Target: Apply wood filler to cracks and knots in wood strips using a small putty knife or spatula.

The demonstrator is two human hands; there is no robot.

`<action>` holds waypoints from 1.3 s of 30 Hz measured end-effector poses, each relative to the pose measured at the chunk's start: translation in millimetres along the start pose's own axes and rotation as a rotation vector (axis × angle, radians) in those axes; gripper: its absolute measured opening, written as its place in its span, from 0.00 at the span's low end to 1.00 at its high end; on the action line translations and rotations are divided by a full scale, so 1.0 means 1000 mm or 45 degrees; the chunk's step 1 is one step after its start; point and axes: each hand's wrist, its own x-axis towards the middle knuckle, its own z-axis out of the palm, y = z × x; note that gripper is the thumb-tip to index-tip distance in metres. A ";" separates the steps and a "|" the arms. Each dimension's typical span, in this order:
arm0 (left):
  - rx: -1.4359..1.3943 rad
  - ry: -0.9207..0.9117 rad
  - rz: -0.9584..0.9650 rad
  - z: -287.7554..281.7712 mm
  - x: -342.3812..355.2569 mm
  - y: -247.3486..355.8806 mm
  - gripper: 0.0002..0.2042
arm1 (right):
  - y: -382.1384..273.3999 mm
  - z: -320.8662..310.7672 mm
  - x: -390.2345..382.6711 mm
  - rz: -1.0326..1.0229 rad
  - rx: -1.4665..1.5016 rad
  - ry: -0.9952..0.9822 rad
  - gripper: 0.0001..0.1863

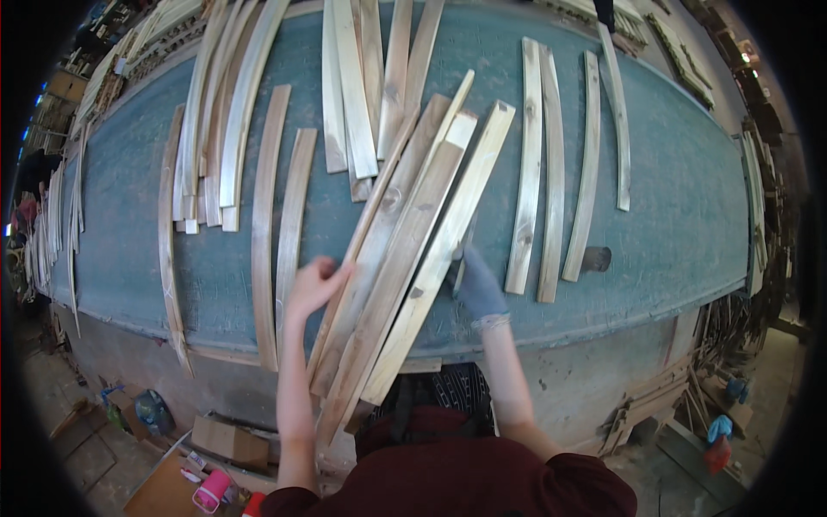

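A bundle of long wooden slats [396,241] lies diagonally in front of me, overhanging the near edge of the green table [680,189]. The bare fingers of my left hand [319,284] are curled at the bundle's left edge, on a narrow reddish slat [353,254]. My right hand [478,284], in a grey glove, grips a slat at the right side of the bundle, beside a pale slat [448,233]; its fingertips are partly hidden.
More slats [215,121] lie at the left, middle back [353,86] and right [525,164]. A dark cylinder [596,258] sits at the right. Another person's hand [622,43] is at the back. Cardboard boxes [228,444] and a pink container [211,491] stand below the table.
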 end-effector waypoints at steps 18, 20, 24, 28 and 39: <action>-1.115 -0.762 0.271 -0.023 -0.040 -0.078 0.40 | 0.082 0.093 -0.065 -0.222 0.441 -0.045 0.07; -1.149 -0.658 0.214 -0.057 -0.060 -0.086 0.40 | 0.084 0.138 -0.065 -0.322 0.335 -0.035 0.11; -1.266 -0.332 0.349 -0.130 -0.094 -0.149 0.39 | 0.124 0.239 -0.060 0.023 0.179 -0.085 0.09; -1.366 -0.043 0.089 -0.224 -0.129 -0.252 0.35 | 0.205 0.362 -0.044 0.324 0.193 -0.319 0.08; -1.232 0.366 -0.278 -0.485 -0.062 -0.504 0.27 | 0.519 0.627 0.090 0.064 -0.051 -0.629 0.15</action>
